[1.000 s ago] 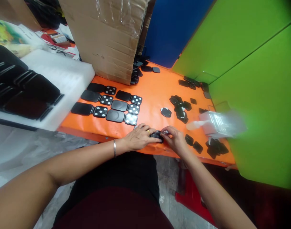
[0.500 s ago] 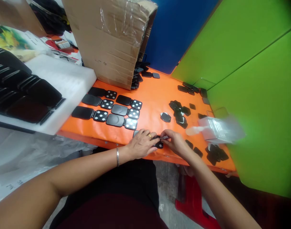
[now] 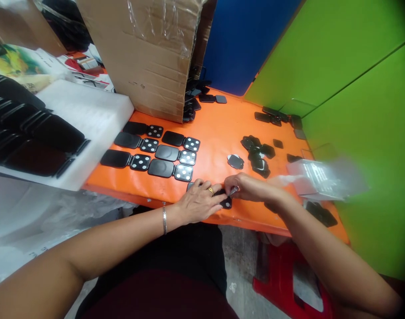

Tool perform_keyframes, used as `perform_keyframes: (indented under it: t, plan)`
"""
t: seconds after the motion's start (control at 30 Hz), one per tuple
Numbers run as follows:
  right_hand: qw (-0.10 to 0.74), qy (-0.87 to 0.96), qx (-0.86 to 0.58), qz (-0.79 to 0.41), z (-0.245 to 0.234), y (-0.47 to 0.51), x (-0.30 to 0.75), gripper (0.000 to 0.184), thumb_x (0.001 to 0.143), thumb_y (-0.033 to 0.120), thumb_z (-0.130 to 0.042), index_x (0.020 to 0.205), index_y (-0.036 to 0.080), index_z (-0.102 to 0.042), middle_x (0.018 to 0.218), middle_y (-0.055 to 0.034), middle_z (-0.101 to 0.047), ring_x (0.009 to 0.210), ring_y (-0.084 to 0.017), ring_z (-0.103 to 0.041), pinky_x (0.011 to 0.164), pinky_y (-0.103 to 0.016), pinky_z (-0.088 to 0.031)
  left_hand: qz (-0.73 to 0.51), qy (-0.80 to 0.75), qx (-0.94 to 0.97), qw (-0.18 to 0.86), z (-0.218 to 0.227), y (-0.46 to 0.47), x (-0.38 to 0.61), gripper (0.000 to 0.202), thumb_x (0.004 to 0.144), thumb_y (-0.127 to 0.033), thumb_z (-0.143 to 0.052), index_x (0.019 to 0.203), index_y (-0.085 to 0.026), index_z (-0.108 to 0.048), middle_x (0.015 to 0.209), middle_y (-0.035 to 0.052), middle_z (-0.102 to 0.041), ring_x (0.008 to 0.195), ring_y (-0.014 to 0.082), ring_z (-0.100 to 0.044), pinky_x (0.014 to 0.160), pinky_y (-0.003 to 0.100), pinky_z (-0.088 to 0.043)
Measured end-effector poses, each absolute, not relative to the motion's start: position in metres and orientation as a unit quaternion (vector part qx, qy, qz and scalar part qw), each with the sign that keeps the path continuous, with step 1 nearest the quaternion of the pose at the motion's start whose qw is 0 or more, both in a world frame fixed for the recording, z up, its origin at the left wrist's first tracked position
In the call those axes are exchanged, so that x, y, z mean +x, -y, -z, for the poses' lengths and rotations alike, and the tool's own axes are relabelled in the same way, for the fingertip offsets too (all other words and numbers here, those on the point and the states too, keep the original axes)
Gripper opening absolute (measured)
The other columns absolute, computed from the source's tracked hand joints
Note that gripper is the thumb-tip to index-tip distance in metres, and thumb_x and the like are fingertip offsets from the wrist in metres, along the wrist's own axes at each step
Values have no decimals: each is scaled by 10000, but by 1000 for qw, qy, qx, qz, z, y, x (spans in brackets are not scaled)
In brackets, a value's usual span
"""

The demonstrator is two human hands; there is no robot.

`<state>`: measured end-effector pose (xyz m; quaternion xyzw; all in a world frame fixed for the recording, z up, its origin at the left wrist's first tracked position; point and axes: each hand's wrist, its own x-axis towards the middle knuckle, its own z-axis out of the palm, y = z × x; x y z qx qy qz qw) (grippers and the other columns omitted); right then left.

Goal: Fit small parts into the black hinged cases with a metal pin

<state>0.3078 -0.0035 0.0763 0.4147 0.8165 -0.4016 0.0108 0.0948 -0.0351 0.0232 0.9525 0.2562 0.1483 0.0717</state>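
Head view. The left hand point(image 3: 200, 203) lies palm down at the near edge of the orange-covered table point(image 3: 214, 137). Its fingers are extended and slightly parted, with thumb and forefinger resting over a black, rounded-square plate with pale round dots point(image 3: 227, 203). The hand covers most of this plate; its full outline cannot be told. A dark grey rounded corner point(image 3: 190, 186) shows beyond the knuckles; whether it belongs to the same plate cannot be confirmed.

The right hand point(image 3: 247, 186) has thumb and fingers pinched together on a small, grey, shiny piece point(image 3: 234, 191), held just beside the dotted plate. Governing relation: the dotted plate lies left of the right-hand pinch and toward the body. Both hands are close to it; the left is in contact and nearer. The long axis of the small piece appears to slant across the plate's right side.

Left of the hands, six black hinged two-part plates with dotted ends point(image 3: 161, 167) lie in two columns, long axes roughly left to right. Beyond the right hand lies a heap of loose black flat pieces point(image 3: 255, 154).
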Motion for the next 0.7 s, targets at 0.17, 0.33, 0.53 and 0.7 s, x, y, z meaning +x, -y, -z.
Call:
perform_keyframes:
  t: [0.17, 0.33, 0.53, 0.7]
  plan:
    - [30, -734, 425, 529, -81, 2, 322, 50, 739, 205, -661, 758, 162, -674, 728, -18, -675, 682, -144, -615, 632, -254, -476, -145, -266, 951, 65, -22, 36, 95, 343, 974, -414, -415, 1266, -283, -538, 1176, 52, -561, 957, 220, -485, 803, 382, -315]
    - [-175, -613, 552, 537, -88, 47, 354, 293, 664, 436, -799, 750, 170, -711, 821, -73, -707, 764, -195, -651, 704, -307, -529, -156, -259, 951, 68, -22, 37, 95, 345, 977, -392, -407, 1277, -268, -523, 1189, 61, -563, 979, 228, -492, 824, 396, -320]
    - [-379, -459, 612, 520, -68, 105, 342, 242, 682, 401, -803, 806, 206, -733, 912, -63, -695, 778, -173, -647, 737, -296, -542, -177, -243, 949, 93, -19, 37, 92, 320, 973, -359, -428, 1239, -221, -539, 1183, 71, -575, 1011, 243, -498, 872, 402, -342]
    - [-381, -440, 634, 508, -53, 109, 308, 257, 719, 405, -765, 862, 199, -708, 808, -40, -699, 688, -161, -644, 672, -288, -540, -220, -251, 932, 140, -15, 37, 91, 343, 930, -366, -519, 1210, -168, -526, 1138, 83, -598, 1009, 242, -518, 886, 384, -382]
